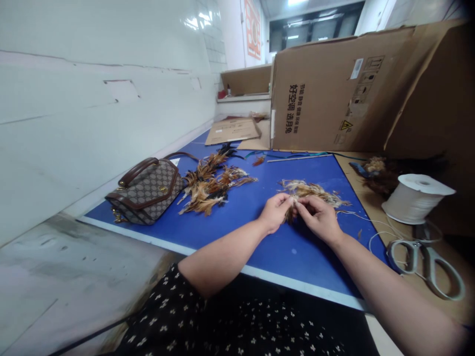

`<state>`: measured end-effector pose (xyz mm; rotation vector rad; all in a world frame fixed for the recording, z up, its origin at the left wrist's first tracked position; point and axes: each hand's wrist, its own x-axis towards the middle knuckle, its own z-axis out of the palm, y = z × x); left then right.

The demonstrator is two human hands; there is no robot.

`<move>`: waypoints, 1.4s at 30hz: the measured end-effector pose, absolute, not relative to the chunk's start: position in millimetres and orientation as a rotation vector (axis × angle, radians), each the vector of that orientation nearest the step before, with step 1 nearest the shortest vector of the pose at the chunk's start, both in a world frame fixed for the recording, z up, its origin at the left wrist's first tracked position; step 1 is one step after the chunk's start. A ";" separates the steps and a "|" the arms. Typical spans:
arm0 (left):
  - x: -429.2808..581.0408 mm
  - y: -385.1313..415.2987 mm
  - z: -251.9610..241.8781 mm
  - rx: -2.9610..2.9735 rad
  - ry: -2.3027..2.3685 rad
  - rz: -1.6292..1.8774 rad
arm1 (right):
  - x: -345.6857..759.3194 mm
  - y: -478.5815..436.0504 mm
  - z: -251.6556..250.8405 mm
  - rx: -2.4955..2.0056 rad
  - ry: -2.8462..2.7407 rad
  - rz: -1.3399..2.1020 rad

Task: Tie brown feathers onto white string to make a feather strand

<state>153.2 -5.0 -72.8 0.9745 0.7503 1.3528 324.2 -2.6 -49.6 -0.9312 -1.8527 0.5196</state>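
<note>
My left hand (273, 212) and my right hand (319, 217) meet over the blue table top (260, 242), both with fingers pinched on a small bunch of brown feathers (290, 211). Just beyond the fingers lies a loose heap of pale brown feathers (313, 190). A thin white string (358, 215) runs from near my right hand toward a white spool of cord (413, 198) at the right.
A larger pile of orange and black feathers (211, 183) lies left of centre, beside a patterned brown handbag (146, 190). Grey scissors (426, 264) rest at the right. A big cardboard box (334, 94) stands behind. A white wall (92, 99) runs along the left.
</note>
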 end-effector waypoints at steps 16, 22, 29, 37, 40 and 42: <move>153.2 -11.7 -65.8 1.067 0.747 1.314 | 325.1 1.6 -54.8 -0.864 -1.869 0.406; 154.1 -11.8 -66.9 1.057 0.777 1.344 | 326.1 1.7 -55.6 -0.793 -1.927 0.356; 149.4 -5.9 -64.2 1.002 0.729 1.369 | 328.2 7.2 -63.4 -0.801 -2.026 0.334; 142.0 -6.0 -58.4 0.928 0.666 1.390 | 331.8 12.5 -68.7 -0.867 -2.143 0.322; 135.5 -3.8 -54.7 0.895 0.659 1.422 | 335.5 15.9 -69.8 -0.942 -2.098 0.267; 131.8 -3.5 -51.5 0.883 0.657 1.420 | 338.9 19.3 -70.6 -0.986 -2.034 0.227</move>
